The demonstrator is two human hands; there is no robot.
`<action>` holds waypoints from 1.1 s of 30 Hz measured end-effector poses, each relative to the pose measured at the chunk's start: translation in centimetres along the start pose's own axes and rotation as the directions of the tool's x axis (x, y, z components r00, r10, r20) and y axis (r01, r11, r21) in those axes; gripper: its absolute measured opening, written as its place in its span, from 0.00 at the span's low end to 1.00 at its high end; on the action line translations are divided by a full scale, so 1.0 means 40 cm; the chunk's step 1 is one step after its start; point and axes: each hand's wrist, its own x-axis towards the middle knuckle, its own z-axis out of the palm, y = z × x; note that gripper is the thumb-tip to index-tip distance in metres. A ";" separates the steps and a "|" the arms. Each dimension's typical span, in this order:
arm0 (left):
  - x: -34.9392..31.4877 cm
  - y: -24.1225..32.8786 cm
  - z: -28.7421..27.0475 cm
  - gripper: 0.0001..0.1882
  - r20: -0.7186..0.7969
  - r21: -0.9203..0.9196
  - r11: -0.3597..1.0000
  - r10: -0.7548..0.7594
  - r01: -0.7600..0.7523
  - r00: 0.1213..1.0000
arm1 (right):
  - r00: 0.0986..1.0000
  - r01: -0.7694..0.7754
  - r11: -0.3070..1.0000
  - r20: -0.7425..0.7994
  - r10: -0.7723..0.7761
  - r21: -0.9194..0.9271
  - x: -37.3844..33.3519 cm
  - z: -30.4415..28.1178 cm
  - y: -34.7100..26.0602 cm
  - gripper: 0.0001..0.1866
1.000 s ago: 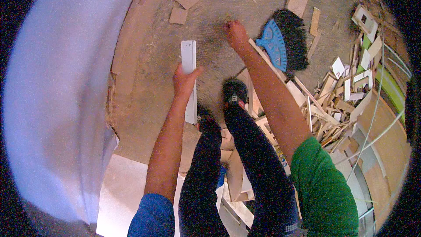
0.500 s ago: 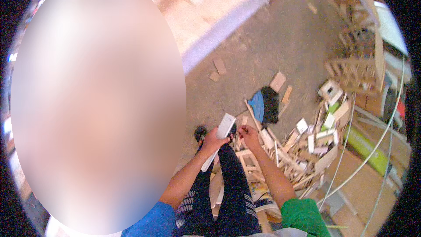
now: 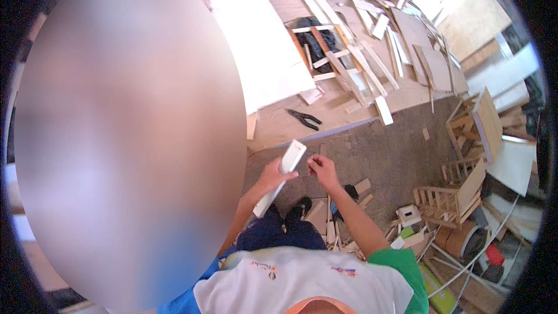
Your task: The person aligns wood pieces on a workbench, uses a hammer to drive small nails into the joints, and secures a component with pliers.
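Observation:
My left hand (image 3: 274, 178) is wrapped round a white strip of wood (image 3: 294, 154), which slants up and away from my body. Close to the strip's far end, but apart from it, my right hand (image 3: 323, 170) is closed in a pinch. Whatever its fingertips hold, if anything, is too small to make out. Beyond both hands, black-handled pliers (image 3: 304, 120) lie near the front edge of a wooden worktable (image 3: 273, 129).
A big white panel (image 3: 261, 40) and several wood strips cover much of the table. Scrap wood lies on the floor (image 3: 383, 160) by my feet. To the right stand slatted wooden frames (image 3: 439, 200), with thin white rods (image 3: 491, 238) below them. A large blurred oval hides the left side.
My view has tilted up, bringing the tabletop and pliers into sight, while the floor scrap has dropped lower. The left hand still grips the white strip; the right hand stays pinched beside it.

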 end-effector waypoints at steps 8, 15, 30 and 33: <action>-0.003 -0.032 -0.281 0.30 -0.351 -0.279 0.954 -0.204 0.105 0.914 | 0.959 -0.004 0.999 0.282 0.019 -0.052 0.205 0.242 -0.103 0.11; 0.091 -0.110 -0.594 0.29 -0.390 -0.335 0.940 -0.207 0.071 0.897 | 0.951 -0.099 0.994 0.292 0.106 -0.039 0.473 0.495 -0.177 0.09; 0.361 -0.176 -0.844 0.33 -0.248 -0.082 0.972 -0.233 0.220 0.940 | 0.999 0.032 0.953 0.005 -0.032 -0.303 0.856 0.650 -0.186 0.10; 0.388 -0.165 -0.809 0.30 -0.259 -0.123 0.979 -0.190 0.163 0.947 | 0.997 -0.062 0.992 0.042 0.067 -0.110 0.782 0.623 -0.209 0.14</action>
